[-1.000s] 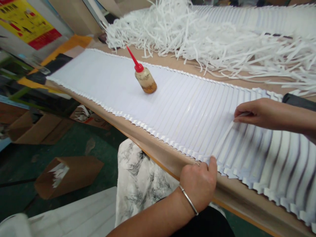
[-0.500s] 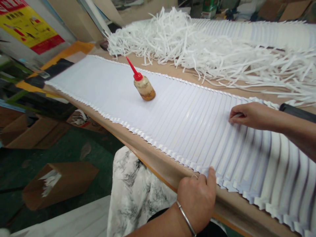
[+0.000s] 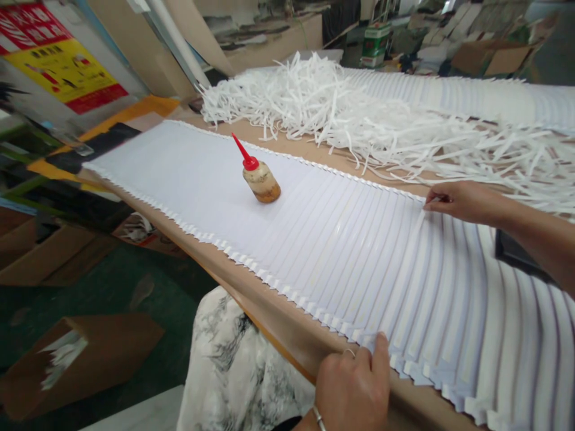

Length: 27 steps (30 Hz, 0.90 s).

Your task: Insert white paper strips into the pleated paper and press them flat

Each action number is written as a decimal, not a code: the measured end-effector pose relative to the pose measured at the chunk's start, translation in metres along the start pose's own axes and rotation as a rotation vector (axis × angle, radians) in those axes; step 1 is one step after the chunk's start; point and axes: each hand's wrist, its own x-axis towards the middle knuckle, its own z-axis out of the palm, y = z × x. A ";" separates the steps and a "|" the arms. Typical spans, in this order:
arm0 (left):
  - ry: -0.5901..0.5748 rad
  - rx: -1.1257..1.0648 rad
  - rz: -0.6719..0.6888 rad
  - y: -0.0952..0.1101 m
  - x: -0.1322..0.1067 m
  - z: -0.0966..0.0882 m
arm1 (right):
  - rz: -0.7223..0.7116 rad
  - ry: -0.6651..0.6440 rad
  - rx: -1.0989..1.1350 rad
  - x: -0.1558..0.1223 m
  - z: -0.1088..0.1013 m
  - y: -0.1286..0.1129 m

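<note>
Brown workbench (image 3: 309, 157) under overlapped white paper sheets (image 3: 359, 251), our left hand (image 3: 354, 386) pinching their near edge, our right hand (image 3: 462, 202) pinching the far edge, red-capped glue bottle (image 3: 260, 178) well apart.

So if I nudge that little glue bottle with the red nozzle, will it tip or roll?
The glue bottle probably tips easily: it already leans on the overlapped white sheets, with a long nozzle up top. Its round body would likely roll once down. It looks small, so probably light.

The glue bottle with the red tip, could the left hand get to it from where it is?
Probably yes. The left hand rests at the near edge of the fanned white sheets, and only flat paper lies between it and the glue bottle. It would need a long stretch, though.
</note>
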 end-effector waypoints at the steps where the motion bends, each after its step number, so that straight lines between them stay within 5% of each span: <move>1: 0.011 -0.001 0.005 0.000 0.000 0.001 | -0.004 0.002 0.007 0.002 0.000 0.002; 9: 0.095 0.014 -0.004 -0.002 0.000 0.008 | -0.004 0.049 0.040 0.017 0.021 0.015; 21: 0.069 0.038 0.017 -0.004 -0.012 0.019 | -0.044 0.112 0.008 0.024 0.037 0.023; 27: 0.070 0.089 0.044 -0.006 -0.014 0.024 | -0.012 0.258 -0.055 0.031 0.028 0.024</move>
